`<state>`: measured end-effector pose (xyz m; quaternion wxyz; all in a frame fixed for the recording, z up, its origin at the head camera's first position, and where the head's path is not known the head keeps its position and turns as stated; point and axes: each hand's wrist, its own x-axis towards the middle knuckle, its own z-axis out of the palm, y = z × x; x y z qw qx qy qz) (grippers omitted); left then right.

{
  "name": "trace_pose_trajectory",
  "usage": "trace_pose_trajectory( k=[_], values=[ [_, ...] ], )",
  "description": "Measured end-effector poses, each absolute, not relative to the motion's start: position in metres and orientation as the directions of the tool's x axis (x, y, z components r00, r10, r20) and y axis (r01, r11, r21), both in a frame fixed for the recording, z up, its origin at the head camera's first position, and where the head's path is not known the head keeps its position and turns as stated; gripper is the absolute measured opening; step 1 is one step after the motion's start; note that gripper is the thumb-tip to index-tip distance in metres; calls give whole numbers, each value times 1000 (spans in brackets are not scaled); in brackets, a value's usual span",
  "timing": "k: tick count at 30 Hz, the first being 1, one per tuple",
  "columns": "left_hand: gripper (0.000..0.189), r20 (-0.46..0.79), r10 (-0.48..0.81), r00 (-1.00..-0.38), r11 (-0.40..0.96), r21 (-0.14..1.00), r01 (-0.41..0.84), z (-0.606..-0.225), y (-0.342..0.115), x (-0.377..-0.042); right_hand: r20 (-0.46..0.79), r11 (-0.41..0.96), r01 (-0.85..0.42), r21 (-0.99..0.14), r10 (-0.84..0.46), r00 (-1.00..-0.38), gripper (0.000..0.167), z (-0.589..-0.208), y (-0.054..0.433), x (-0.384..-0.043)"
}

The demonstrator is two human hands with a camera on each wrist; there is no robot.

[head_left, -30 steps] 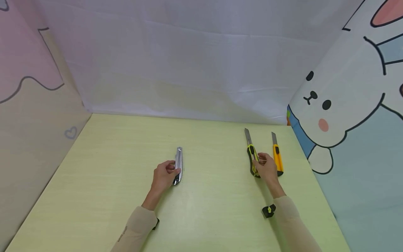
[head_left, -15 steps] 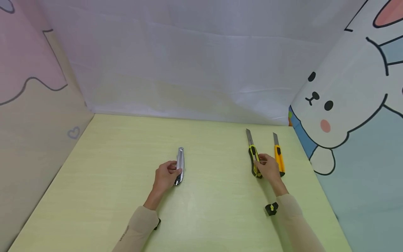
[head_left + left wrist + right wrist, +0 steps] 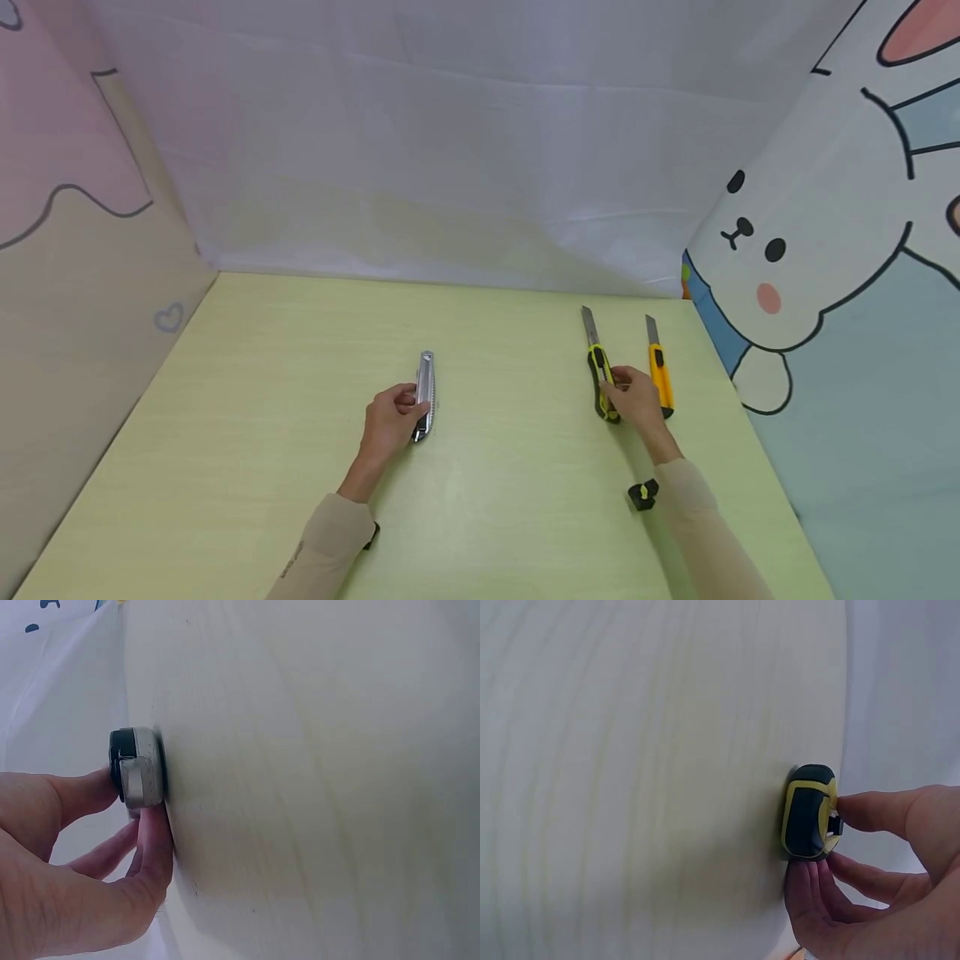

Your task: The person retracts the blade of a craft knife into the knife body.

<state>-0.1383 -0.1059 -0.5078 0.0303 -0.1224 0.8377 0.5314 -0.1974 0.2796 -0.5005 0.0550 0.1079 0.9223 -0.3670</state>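
My left hand (image 3: 387,427) pinches a silver box cutter (image 3: 425,387) near the middle of the table, thumb on one side and fingers on the other. No blade shows beyond its tip. In the left wrist view the rounded butt end of this silver cutter (image 3: 142,776) is near or on the tabletop. Over to the right, my right hand (image 3: 636,402) holds a green-and-black box cutter (image 3: 600,367) with its blade extended away from me. Its butt end (image 3: 808,814) faces the right wrist camera. A yellow box cutter (image 3: 660,371), blade also out, lies just right of that hand, its lower end partly near the wrist.
The pale yellow table (image 3: 300,350) meets a white cloth backdrop (image 3: 420,167) at its far edge. Printed cloth walls stand at both sides, with a rabbit drawing (image 3: 795,250) on the right. A small black wrist device (image 3: 642,495) hangs by the right sleeve.
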Motion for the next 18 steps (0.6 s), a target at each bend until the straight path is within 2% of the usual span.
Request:
trace_pose_trajectory(
  k=[18],
  values=[
    [39, -164, -179, -970, 419, 879, -226, -510, -107, -138, -206, 699, 260, -666, 162, -965, 47, -494, 270, -197]
  ],
)
